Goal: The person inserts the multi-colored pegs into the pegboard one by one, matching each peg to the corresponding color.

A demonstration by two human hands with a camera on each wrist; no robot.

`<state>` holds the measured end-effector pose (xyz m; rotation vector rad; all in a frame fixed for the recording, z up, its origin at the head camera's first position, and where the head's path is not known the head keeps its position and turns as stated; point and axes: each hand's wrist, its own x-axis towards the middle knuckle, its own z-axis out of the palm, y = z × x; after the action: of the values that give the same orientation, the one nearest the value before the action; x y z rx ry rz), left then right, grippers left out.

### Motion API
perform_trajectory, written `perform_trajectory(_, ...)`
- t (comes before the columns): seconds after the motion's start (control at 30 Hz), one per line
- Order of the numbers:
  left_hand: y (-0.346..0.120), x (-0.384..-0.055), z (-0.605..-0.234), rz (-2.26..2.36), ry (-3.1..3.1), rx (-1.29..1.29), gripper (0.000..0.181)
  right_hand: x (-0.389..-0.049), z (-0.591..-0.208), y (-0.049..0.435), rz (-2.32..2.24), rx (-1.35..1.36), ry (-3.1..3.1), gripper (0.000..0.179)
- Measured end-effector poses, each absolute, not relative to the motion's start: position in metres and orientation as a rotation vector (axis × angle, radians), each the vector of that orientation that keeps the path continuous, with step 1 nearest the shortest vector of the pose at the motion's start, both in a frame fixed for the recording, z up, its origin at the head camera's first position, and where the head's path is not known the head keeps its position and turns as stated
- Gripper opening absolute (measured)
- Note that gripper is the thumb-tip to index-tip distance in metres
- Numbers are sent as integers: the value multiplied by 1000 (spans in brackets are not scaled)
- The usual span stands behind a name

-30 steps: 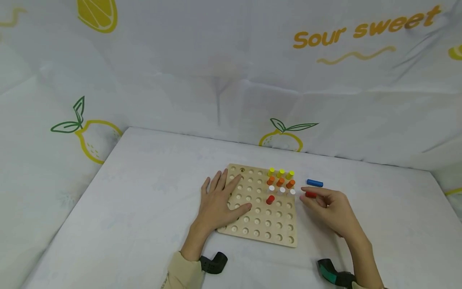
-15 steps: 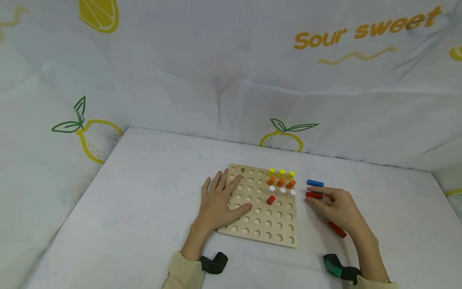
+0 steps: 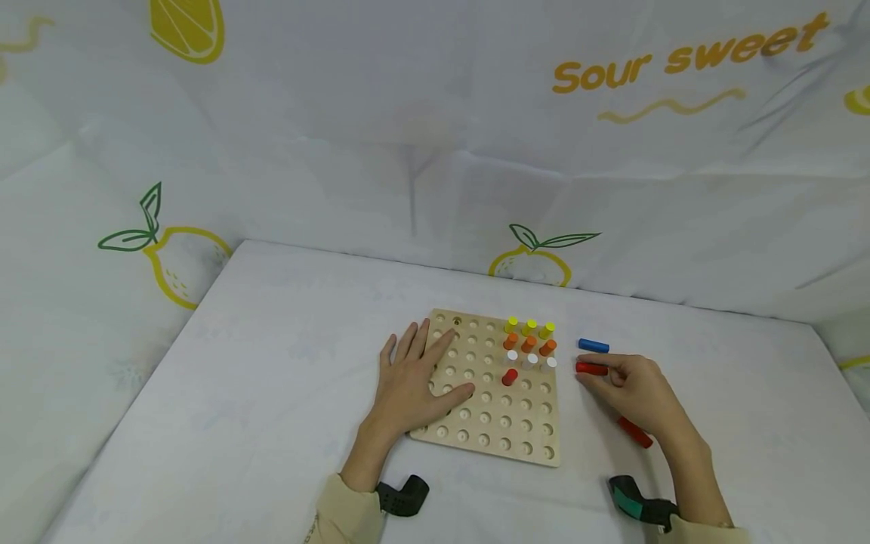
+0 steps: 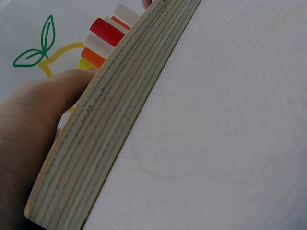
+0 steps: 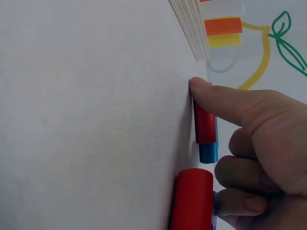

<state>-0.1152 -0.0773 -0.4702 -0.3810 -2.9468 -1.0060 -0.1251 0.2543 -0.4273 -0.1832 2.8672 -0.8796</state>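
My left hand [image 3: 408, 381] rests spread on the left side of a wooden pegboard [image 3: 495, 427]. With thumb and index finger, my right hand [image 3: 635, 389] pinches a red peg [image 3: 592, 369] that lies sideways to the right of the board. In the right wrist view, the thumb covers the far end of this red peg [image 5: 205, 124]. A blue peg [image 3: 593, 346] lies just beyond it. Another red peg [image 3: 635, 432] lies below the right hand, near the wrist. Standing in the board are yellow pegs [image 3: 529, 327], orange pegs [image 3: 529, 344], white pegs [image 3: 532, 360] and one red peg [image 3: 510, 377].
A white cloth covers the table [image 3: 272, 363], with a lemon-print curtain [image 3: 340, 151] behind it. Black wrist devices sit at the left wrist [image 3: 402, 496] and right wrist [image 3: 642, 505]. Several holes fill the rest of the board.
My right hand has shifted slightly right, away from the board's edge, and more of the pinched red peg shows. The second red peg has come into view below the hand. My left hand stays still.
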Motion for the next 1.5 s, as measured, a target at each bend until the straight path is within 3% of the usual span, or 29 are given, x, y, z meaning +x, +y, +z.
perform_trajectory(1.5, -78, -115, -470, -1003, -2961, -382, 86, -107, -415, 234, -1008, -174, 3021, 26)
